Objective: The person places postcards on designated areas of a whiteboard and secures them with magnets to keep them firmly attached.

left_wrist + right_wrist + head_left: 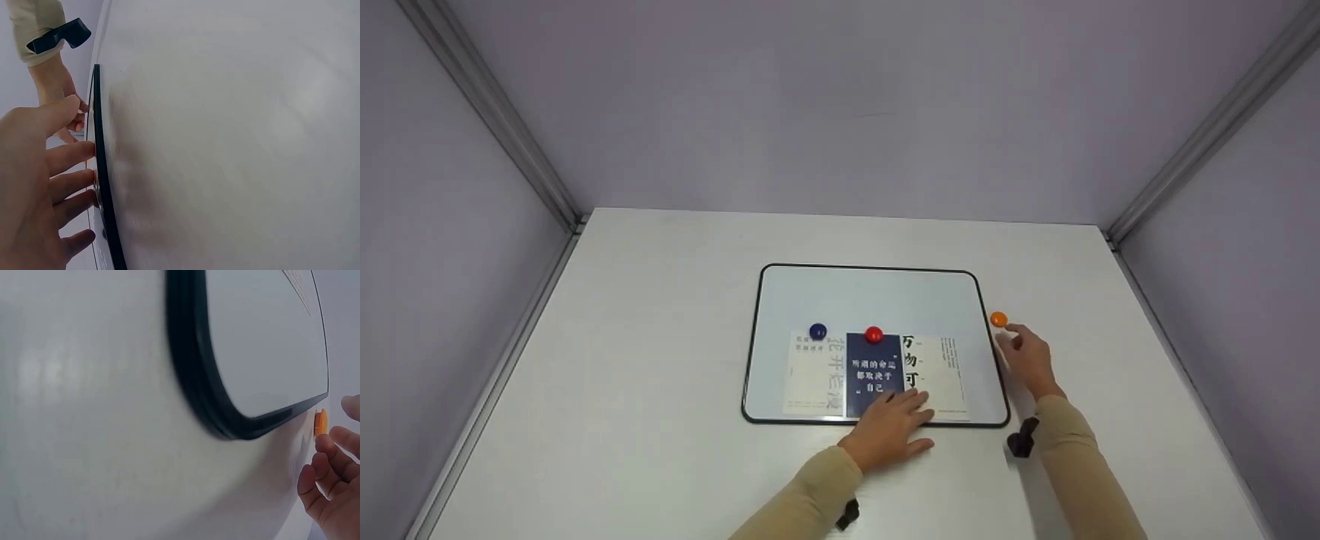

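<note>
A small whiteboard with a black frame lies flat on the table. Three printed cards lie side by side on it: a pale card, a dark blue card and another pale card. A blue round magnet sits at the left card's top edge, and a red one at the blue card's. With fingers spread, my left hand rests over the lower ends of the blue and right cards. Beyond the board's right edge, my right hand has loosely bent fingers close to an orange magnet, not gripping it.
The white table extends around the board on all sides. Pale walls stand behind it and at both sides, with metal posts in the corners. Black wrist devices hang at both sleeves.
</note>
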Motion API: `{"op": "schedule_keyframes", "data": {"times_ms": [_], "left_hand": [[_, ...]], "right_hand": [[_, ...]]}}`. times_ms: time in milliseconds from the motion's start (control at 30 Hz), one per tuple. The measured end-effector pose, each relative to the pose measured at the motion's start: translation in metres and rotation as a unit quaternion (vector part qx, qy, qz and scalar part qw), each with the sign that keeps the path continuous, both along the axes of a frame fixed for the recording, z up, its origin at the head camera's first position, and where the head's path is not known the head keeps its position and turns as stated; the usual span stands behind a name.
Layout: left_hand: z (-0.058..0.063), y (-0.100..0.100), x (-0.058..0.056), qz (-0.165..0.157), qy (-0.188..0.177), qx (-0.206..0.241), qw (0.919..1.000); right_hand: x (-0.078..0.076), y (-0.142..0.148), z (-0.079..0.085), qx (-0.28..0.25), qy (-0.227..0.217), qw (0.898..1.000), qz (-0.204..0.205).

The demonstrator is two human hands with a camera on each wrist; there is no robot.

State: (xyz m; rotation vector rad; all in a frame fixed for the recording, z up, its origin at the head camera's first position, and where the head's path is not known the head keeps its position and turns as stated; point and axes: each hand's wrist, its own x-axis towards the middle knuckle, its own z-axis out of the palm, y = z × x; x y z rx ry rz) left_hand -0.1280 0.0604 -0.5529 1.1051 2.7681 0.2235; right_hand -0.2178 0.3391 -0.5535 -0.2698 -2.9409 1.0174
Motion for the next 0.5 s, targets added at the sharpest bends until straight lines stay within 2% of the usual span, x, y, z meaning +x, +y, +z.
{"op": "schedule_keyframes", "data": {"times_ms": [267, 500], "left_hand": [[0.005, 0.0, -0.002, -0.004, -0.005, -0.002, 1.0], [0.005, -0.001, -0.003, -0.01, -0.008, -0.011, 0.9999]], "right_hand": [[-0.008, 0.001, -0.001, -0.015, 0.005, 1.0, -0.018], [-0.014, 0.005, 0.001, -0.007, -0.026, 0.999, -0.025]]}}
